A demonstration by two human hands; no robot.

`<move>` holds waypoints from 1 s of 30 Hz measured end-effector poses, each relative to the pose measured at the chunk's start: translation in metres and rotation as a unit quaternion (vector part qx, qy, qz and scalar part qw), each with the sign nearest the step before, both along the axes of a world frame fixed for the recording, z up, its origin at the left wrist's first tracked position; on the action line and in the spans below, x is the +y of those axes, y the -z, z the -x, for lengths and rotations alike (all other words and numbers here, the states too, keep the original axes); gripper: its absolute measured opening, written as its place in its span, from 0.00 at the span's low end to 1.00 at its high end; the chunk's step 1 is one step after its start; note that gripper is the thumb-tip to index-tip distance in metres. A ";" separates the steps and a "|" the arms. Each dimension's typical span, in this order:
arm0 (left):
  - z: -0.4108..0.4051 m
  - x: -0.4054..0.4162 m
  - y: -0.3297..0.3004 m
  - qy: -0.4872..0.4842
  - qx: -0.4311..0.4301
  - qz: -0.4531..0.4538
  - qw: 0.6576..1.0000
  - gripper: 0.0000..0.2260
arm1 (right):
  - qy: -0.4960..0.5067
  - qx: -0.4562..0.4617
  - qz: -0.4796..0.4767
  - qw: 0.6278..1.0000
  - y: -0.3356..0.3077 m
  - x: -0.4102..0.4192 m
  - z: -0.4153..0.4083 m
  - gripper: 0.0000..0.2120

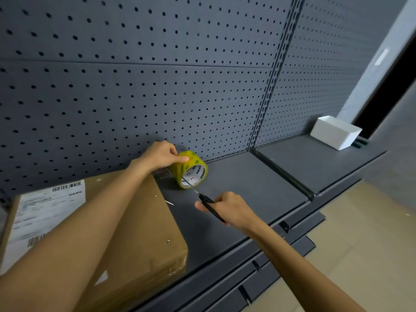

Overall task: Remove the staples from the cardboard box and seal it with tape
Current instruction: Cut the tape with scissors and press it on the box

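ok so my left hand (161,155) grips yellow tape roll (188,170) standing on edge on grey shelf (236,188), just beside cardboard box (139,221). Right hand (227,209) clenched round black cutter (210,207), tip touching tape. Box cut off bottom-left, label (45,212) too blurry to read. Couple of staples (168,242) visible on box top.
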State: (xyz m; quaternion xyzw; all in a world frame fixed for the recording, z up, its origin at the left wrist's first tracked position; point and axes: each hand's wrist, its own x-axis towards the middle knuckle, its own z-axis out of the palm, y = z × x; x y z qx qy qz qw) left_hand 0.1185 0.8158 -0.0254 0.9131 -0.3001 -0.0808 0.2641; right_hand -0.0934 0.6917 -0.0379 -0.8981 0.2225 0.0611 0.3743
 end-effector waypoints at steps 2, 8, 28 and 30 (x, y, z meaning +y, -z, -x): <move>0.001 -0.002 0.004 -0.003 -0.013 0.008 1.000 0.22 | -0.001 0.007 -0.021 1.000 0.001 0.001 0.000 0.29; 0.000 -0.002 0.016 -0.010 -0.014 0.022 1.000 0.24 | 0.000 0.012 -0.179 0.984 0.010 0.001 -0.002 0.25; -0.007 -0.005 0.023 -0.047 0.036 0.067 0.996 0.28 | 0.002 -0.006 -0.299 0.954 0.018 0.006 -0.025 0.22; -0.007 -0.005 0.022 -0.049 0.038 0.073 0.995 0.27 | 0.000 0.003 -0.300 0.954 0.020 0.003 -0.020 0.23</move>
